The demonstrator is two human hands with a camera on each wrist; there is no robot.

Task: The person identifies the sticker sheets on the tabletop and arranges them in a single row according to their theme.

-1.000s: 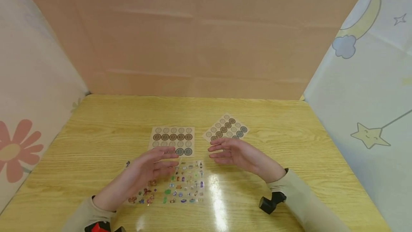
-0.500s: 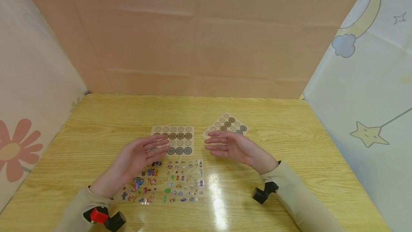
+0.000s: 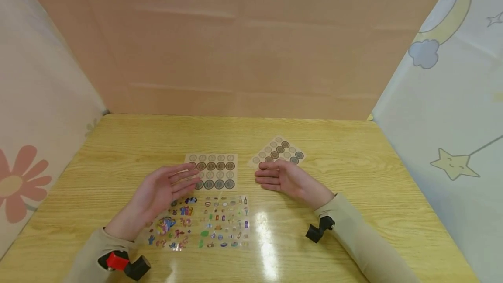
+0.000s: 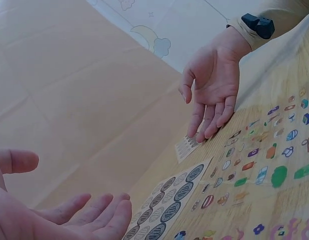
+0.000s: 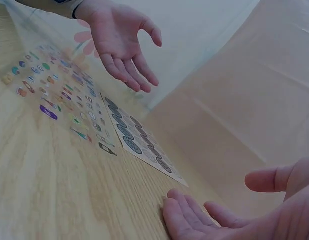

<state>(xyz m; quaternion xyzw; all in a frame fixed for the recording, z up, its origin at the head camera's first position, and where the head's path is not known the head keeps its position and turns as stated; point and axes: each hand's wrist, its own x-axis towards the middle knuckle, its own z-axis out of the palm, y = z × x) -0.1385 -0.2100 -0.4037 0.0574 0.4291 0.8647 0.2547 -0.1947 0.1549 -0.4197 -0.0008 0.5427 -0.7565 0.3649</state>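
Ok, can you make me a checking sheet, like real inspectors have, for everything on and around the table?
Surface: wooden table, bright glare near the front.
Job's things: straight circle sheet; slanted circle sheet, partly hidden by the right hand; clear sheeting with tiny colourful pictures, one piece or two, can't tell.
Clutter: nothing seen.
Hands: left hand and right hand relaxed, palms facing each other, holding nothing; black gadgets at both wrists.
Cables: nothing seen.
Surroundings: tan backdrop; pale side walls showing a flower, moon, cloud and smiling star.
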